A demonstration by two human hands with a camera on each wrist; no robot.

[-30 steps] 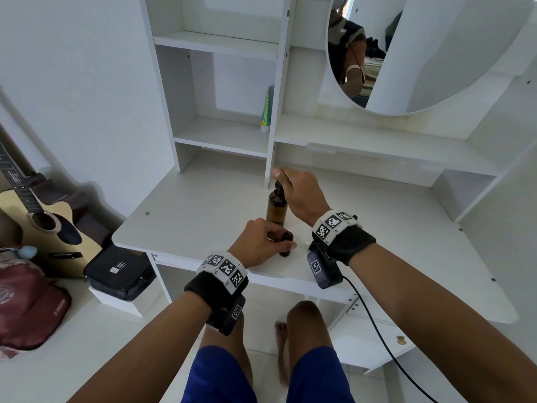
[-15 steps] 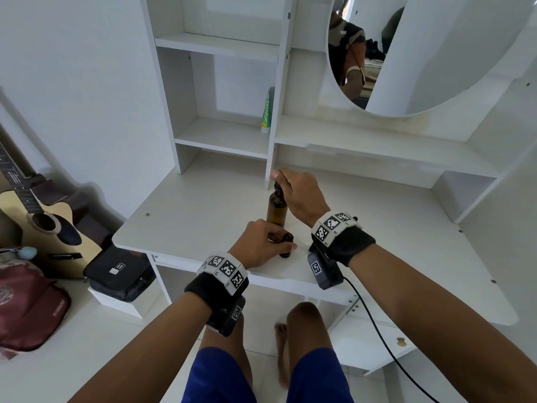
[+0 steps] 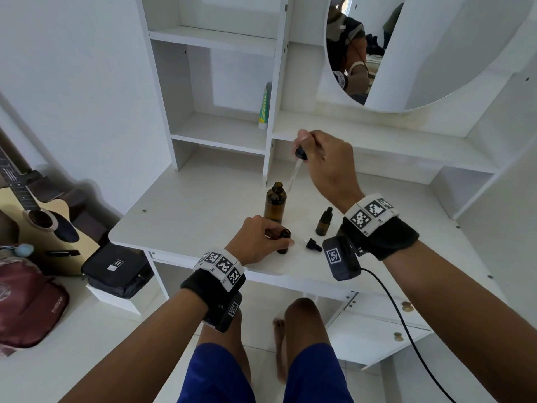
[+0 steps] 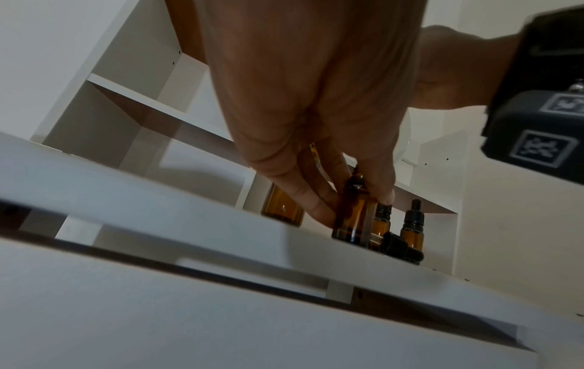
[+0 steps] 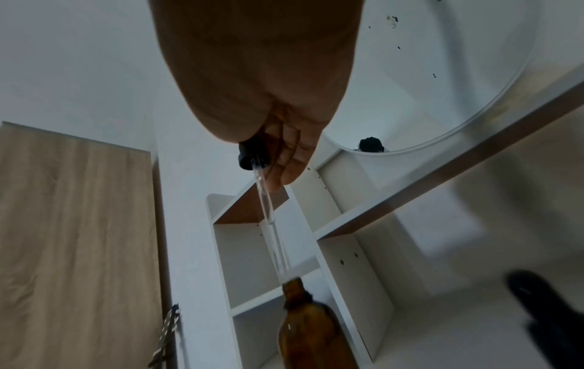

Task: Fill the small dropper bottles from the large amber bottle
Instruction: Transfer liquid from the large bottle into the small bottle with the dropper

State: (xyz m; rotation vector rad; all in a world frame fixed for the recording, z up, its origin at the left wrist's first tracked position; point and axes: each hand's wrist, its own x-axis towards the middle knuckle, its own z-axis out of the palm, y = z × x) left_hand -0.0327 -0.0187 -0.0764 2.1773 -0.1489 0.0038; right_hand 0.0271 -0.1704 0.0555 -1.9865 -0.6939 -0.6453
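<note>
The large amber bottle [image 3: 274,203] [image 5: 309,329] stands uncapped on the white desk [image 3: 189,216]. My right hand [image 3: 319,155] pinches its black-capped dropper [image 3: 300,154] [image 5: 252,156]. The glass pipette [image 3: 294,175] [image 5: 271,224] slants down, its tip just over the bottle's mouth. My left hand [image 3: 258,237] grips a small open amber bottle [image 3: 283,241] [image 4: 354,214] standing near the desk's front edge. A loose black dropper cap [image 3: 313,245] [image 4: 401,247] lies right of it. A capped small dropper bottle [image 3: 324,222] [image 4: 412,224] stands behind the cap. Another one [image 4: 381,219] shows in the left wrist view.
A green-yellow tube [image 3: 264,109] stands on the shelf behind the bottles, under a round mirror [image 3: 421,53]. Left of the desk are a guitar [image 3: 35,216], a black case [image 3: 116,266] and a red bag [image 3: 26,309]. A black cable [image 3: 406,324] hangs from my right wrist.
My right hand has lifted the dropper up out of the large amber bottle. That uncovers the small bottles and loose cap on the desk. My left hand keeps its hold.
</note>
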